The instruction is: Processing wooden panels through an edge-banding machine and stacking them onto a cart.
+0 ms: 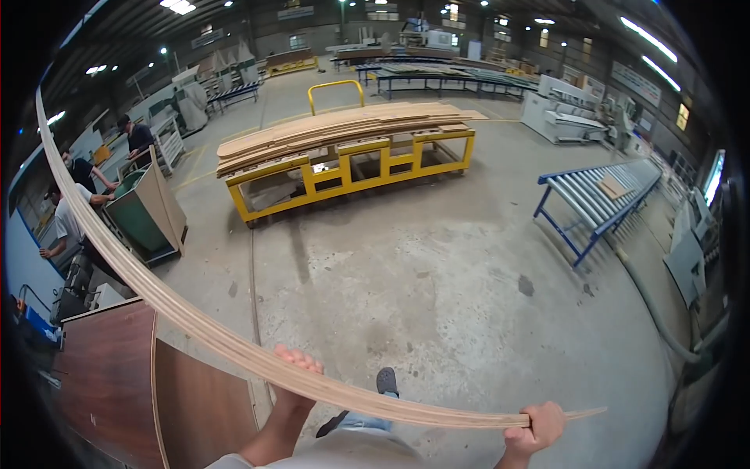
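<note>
**Long panel carried edge-up across the shop floor**

Concrete floor (pixel 437 266) spreads ahead of you, a wide factory hall with machines round the rim. You carry a long thin panel (pixel 156 293) on edge; it sweeps from 10 o'clock down past your body to 4 o'clock, its line bent by the lens. Your left hand (pixel 295 374) hooks over the top edge near 6 o'clock, fingers curled round it, while your right hand (pixel 535 426) is closed tight on the end at 5 o'clock. Holding it at two spread points likely keeps so limber a sheet from sagging or whipping.

At 12 o'clock a yellow cart (pixel 351 168) bears a stack of like panels (pixel 344 125) laid flat. A blue roller rack (pixel 598 195) at 2 o'clock carries one small board (pixel 613 187). At 7 o'clock dark brown sheets (pixel 148 383) lie just beside you. At 9 o'clock people (pixel 74 211) work beside a green bin (pixel 144 215); whether anything is in it, you cannot tell.
</note>
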A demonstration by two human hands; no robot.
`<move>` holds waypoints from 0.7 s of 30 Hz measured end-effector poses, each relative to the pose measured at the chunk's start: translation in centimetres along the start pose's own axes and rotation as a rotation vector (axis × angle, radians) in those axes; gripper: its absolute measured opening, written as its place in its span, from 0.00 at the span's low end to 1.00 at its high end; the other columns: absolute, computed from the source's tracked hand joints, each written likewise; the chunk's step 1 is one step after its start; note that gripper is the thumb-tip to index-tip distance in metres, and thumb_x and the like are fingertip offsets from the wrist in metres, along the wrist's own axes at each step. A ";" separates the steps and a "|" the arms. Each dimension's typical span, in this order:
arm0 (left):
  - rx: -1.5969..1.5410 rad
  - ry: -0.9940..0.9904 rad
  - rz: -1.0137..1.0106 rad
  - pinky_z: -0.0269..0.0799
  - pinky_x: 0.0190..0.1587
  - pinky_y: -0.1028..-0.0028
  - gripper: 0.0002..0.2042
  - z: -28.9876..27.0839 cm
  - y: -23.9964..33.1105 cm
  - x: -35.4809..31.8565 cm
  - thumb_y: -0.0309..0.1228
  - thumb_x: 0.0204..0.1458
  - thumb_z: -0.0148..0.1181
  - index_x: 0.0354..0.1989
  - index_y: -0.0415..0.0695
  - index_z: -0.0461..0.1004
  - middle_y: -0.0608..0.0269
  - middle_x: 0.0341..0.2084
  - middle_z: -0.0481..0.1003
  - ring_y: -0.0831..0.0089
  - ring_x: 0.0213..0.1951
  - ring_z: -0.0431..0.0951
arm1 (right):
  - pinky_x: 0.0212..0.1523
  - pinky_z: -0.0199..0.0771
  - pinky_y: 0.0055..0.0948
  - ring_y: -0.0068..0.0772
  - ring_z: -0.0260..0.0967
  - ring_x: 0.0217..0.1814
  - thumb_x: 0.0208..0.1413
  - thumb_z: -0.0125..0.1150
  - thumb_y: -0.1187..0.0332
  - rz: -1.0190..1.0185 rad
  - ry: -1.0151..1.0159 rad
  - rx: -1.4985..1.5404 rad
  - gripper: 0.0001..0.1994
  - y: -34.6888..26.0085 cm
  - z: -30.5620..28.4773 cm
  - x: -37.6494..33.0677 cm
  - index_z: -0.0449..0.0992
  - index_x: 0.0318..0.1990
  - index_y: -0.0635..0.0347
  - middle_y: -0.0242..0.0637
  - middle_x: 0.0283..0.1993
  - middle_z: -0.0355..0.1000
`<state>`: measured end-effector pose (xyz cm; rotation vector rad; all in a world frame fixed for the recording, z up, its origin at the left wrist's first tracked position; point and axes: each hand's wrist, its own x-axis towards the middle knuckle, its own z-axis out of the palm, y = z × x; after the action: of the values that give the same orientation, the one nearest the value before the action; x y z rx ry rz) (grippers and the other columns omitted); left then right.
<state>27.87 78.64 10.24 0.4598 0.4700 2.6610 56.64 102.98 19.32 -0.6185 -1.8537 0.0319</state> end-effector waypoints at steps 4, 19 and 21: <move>-0.016 0.065 0.009 0.72 0.33 0.64 0.12 -0.2 -6.0 11.4 0.42 0.61 0.45 0.32 0.48 0.69 0.63 0.24 0.74 0.65 0.27 0.76 | 0.19 0.42 0.31 0.33 0.48 0.13 0.45 0.44 0.25 -0.019 -0.034 0.041 0.39 5.9 11.5 6.8 0.61 0.11 0.57 0.31 0.12 0.48; -0.072 -0.008 -0.119 0.68 0.45 0.63 0.32 -6.1 -28.1 53.3 0.70 0.49 0.39 0.40 0.52 0.67 0.68 0.33 0.73 0.67 0.36 0.74 | 0.15 0.44 0.32 0.34 0.49 0.10 0.38 0.59 0.29 -0.259 -0.078 0.205 0.34 25.1 55.4 33.2 0.64 0.10 0.54 0.30 0.09 0.50; 0.031 0.685 -0.077 0.63 0.53 0.64 0.39 -2.7 -31.0 60.0 0.74 0.44 0.41 0.51 0.53 0.66 0.65 0.47 0.70 0.67 0.47 0.70 | 0.16 0.46 0.32 0.34 0.52 0.11 0.39 0.59 0.30 -0.259 -0.142 0.190 0.34 27.8 61.9 37.6 0.65 0.11 0.56 0.30 0.10 0.53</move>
<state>-15.12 130.74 10.70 -0.4788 0.6995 2.6805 3.88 159.89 20.25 -0.2468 -2.0268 0.0814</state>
